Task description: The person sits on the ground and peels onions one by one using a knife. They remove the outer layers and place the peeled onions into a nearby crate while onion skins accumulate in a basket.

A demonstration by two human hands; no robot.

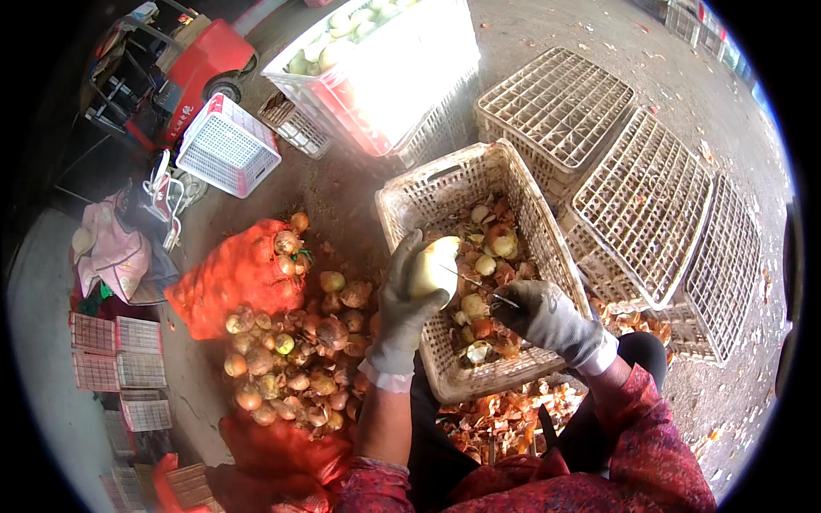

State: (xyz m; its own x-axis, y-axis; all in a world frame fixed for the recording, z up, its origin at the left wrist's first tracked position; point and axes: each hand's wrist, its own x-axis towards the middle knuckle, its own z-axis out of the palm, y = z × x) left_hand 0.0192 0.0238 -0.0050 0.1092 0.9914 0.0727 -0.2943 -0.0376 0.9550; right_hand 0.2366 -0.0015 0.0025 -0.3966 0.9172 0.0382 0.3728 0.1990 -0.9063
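Observation:
My gloved left hand [401, 308] is closed around a pale peeled onion [435, 269] above a brown plastic crate [442, 195]. In my gloved right hand [545, 317] is a small knife [478, 282], its thin blade pointing towards the onion. Whether the blade touches the onion I cannot tell. Inside the crate lie onion skins and several onion pieces [476, 306]. Left of the crate, a pile of unpeeled onions [308, 359] spreads over the ground.
Beside the pile lies a red mesh sack [240, 279] of onions. A large, glaring white crate [321, 83] at the back holds peeled onions. Grid-patterned crates [641, 199] stand at the right. A white basket [234, 144] and red vehicle [211, 54] are back left. Skins [474, 426] litter the ground below.

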